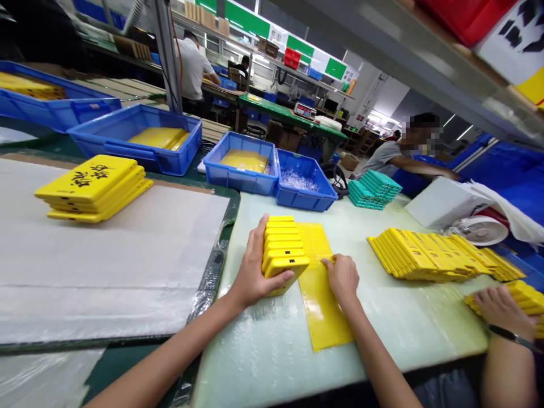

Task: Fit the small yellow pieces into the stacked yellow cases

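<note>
My left hand point(251, 271) is wrapped round the left side of a row of yellow cases point(282, 245) standing on edge on the pale green table point(382, 328). My right hand point(342, 276) rests with curled fingers on a flat yellow sheet point(319, 300) lying just right of that row. The fingertips press the sheet close to the cases.
A stack of yellow printed cases point(94, 187) lies on a white foam sheet at left. Blue bins point(136, 136) point(242, 162) point(304, 181) stand behind. A fanned row of yellow cases point(429, 255), teal cases point(374, 190) and a small fan point(482, 229) are at right. Another person's hand point(504, 309) holds cases at the right edge.
</note>
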`<action>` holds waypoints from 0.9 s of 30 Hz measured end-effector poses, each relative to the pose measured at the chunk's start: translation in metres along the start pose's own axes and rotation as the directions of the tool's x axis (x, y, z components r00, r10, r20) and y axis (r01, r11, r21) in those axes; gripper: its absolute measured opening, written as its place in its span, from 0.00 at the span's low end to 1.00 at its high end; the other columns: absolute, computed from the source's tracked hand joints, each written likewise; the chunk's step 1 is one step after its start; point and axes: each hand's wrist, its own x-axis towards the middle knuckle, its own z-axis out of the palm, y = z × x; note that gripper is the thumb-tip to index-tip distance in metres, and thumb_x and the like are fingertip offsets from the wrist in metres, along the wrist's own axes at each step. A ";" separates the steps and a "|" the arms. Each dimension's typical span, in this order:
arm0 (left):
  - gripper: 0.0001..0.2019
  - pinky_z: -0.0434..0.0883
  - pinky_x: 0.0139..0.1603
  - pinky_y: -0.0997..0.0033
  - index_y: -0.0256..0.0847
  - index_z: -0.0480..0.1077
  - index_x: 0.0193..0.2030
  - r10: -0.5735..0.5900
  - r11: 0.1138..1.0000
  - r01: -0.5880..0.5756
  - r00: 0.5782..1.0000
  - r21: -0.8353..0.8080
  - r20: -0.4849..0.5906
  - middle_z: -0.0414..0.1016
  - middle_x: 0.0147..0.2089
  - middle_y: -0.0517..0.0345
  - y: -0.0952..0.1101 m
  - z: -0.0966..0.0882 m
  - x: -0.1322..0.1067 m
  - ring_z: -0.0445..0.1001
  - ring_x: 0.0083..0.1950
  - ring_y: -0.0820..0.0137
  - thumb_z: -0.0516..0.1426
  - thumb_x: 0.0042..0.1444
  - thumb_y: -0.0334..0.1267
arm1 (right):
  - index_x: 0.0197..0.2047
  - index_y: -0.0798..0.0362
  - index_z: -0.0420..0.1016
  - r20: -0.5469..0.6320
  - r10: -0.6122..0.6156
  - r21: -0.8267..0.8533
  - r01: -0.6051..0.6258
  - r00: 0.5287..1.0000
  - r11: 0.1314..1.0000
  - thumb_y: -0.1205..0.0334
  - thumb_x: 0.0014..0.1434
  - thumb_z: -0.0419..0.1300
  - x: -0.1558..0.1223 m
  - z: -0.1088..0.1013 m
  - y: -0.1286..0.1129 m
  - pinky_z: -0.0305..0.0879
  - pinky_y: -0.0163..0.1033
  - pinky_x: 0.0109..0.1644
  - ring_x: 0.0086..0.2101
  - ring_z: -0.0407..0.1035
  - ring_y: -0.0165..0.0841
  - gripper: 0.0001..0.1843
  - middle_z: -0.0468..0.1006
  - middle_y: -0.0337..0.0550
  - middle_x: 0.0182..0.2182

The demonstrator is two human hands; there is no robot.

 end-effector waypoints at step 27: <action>0.61 0.60 0.78 0.33 0.55 0.36 0.86 0.038 0.999 -0.038 0.999 -0.004 -0.001 0.60 0.75 0.40 0.002 0.002 0.002 0.61 0.77 0.38 0.67 0.57 0.70 | 0.51 0.67 0.85 0.003 -0.065 -0.063 0.065 0.998 0.996 0.55 0.77 0.61 0.002 0.003 0.003 0.63 0.44 0.55 0.55 0.74 0.53 0.21 0.80 0.67 0.52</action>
